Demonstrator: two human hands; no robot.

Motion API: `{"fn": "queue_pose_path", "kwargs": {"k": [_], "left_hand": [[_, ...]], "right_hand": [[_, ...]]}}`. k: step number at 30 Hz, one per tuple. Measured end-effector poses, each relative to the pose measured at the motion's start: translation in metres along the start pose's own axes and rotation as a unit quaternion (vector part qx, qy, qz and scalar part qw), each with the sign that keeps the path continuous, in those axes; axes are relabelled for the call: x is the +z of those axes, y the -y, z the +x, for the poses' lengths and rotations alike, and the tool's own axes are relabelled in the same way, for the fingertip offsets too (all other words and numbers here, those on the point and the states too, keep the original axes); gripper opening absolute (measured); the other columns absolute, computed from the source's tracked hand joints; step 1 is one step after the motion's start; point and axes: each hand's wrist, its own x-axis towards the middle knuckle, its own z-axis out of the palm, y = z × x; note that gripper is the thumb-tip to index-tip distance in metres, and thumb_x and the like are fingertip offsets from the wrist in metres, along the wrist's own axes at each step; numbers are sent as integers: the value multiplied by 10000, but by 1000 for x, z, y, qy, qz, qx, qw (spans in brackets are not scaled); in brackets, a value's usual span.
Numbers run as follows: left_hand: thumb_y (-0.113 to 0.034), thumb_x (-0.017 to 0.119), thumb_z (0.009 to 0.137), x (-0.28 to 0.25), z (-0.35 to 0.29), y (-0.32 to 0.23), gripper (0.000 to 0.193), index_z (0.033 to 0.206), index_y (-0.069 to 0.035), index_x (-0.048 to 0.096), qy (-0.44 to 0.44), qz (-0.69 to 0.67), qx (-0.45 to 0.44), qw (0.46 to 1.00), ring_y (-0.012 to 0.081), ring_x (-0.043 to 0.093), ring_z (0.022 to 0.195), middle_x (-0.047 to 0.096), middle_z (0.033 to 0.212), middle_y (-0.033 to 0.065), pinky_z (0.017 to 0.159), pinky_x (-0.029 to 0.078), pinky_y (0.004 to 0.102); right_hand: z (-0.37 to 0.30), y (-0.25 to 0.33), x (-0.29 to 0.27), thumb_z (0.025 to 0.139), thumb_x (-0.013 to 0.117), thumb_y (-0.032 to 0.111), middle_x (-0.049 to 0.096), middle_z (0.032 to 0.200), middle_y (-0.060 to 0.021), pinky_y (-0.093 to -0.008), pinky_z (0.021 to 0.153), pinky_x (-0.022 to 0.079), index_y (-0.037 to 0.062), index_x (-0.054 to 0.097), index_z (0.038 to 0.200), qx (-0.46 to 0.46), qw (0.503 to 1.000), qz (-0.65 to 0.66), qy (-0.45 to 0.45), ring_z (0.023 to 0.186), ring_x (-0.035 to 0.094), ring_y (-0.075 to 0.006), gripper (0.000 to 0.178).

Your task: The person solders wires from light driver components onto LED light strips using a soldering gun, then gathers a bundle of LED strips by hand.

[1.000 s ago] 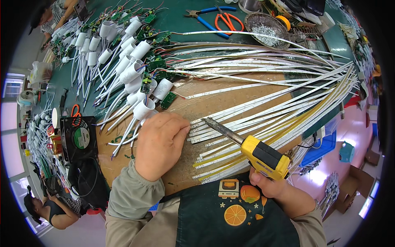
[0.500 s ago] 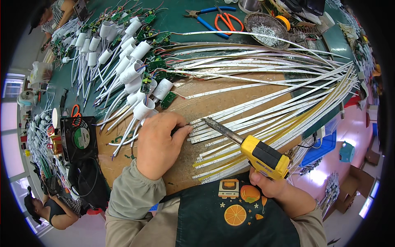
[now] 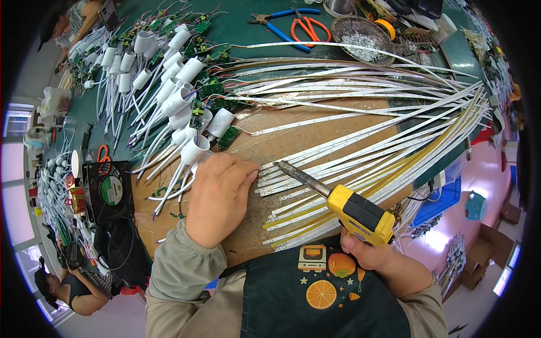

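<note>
My right hand (image 3: 363,250) grips a yellow and black soldering gun (image 3: 360,214) by its handle. Its dark metal tip rests at the ends of several white LED strips (image 3: 332,147), fanned out across the brown work board (image 3: 265,219). Just left of that tip, my left hand (image 3: 220,197) has its thumb and fingers pressed together; whatever they pinch is hidden. Right above the left hand stands a white plastic lamp housing (image 3: 195,150) with white wires. Beside it lies another housing (image 3: 221,121) with a small green circuit board (image 3: 227,137), wired to a strip.
Many more housings with boards (image 3: 174,96) crowd the upper left. At the back lie blue-handled pliers (image 3: 287,34), orange-handled scissors (image 3: 310,28) and a bowl of small bits (image 3: 363,42). A black fan (image 3: 110,188) stands at left. Another person (image 3: 76,281) sits at lower left.
My left thumb has closed up against the fingers, where a gap showed before. The soldering gun has barely moved, its tip still at the strip ends.
</note>
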Motion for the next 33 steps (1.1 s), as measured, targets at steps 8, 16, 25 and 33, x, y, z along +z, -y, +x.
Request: {"fn": "queue_pose_path", "kwargs": {"k": [8,16,25,33], "left_hand": [[-44,691,785,4,1,0,65,838,-28,658,-8,-11,-20,1000,326,584,823,625,836,113,739,456,396],[-36,700,754,5,0,-2,103,821,-29,621,-10,6,-12,1000,327,560,923,594,940,116,813,444,395],[-26,697,753,5,0,-3,116,840,-23,620,3,5,-18,1000,332,559,941,594,962,119,832,446,391],[-19,689,745,10,3,-6,116,823,-36,606,-18,22,-5,1000,321,553,919,592,948,108,807,430,400]], "right_hand": [[1,3,1,833,693,21,618,795,-16,-251,621,465,7,607,1076,-1,1000,-12,0,695,571,-83,258],[1,3,2,831,689,13,616,793,-14,-249,623,463,2,607,1078,-3,1000,-9,-3,699,568,-80,261],[3,7,0,830,681,2,607,798,-12,-254,631,461,2,599,1061,-16,1000,-20,10,707,563,-85,245],[3,4,0,826,685,5,603,801,-16,-253,639,461,2,589,1057,-33,999,-15,17,707,564,-94,251]]}}
